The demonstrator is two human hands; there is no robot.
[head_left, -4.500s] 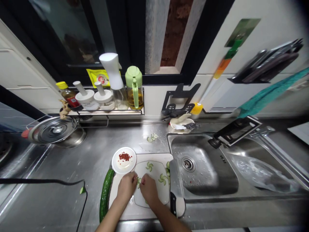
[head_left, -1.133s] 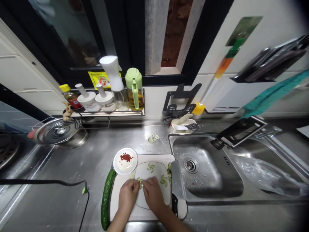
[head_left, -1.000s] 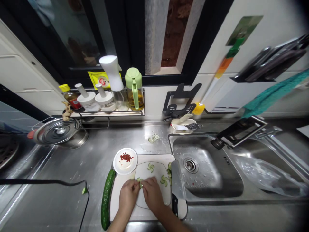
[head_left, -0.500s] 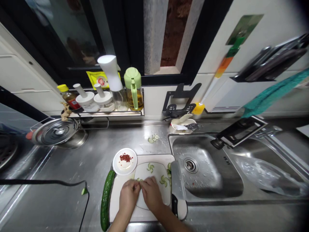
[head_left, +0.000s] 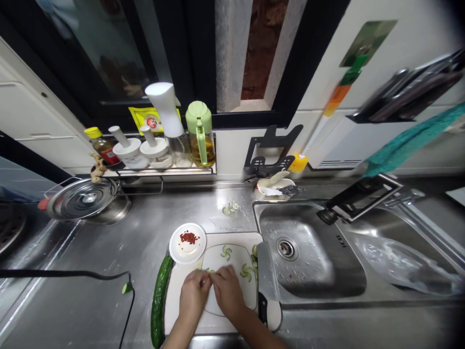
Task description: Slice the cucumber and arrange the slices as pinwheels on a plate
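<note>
My left hand (head_left: 194,291) and my right hand (head_left: 228,291) meet over the near left part of a white square plate (head_left: 212,254). Both have their fingertips pinched together around a bit of green cucumber slice (head_left: 209,270), mostly hidden by the fingers. Two pinwheels of cut cucumber slices, one at the plate's far side (head_left: 225,252) and one at its right (head_left: 246,272), lie flat. Under the plate is a pale cutting board (head_left: 176,295). A small round dish (head_left: 188,256) of red berry-like pieces overlaps the board's far left corner.
A whole cucumber (head_left: 160,300) lies along the board's left edge. At its right, a cleaver (head_left: 268,269) rests beside more cucumber slices (head_left: 255,261). Beyond it is the sink (head_left: 308,286). Further slices (head_left: 231,208) lie on the steel counter behind. A black cable (head_left: 90,276) runs at left.
</note>
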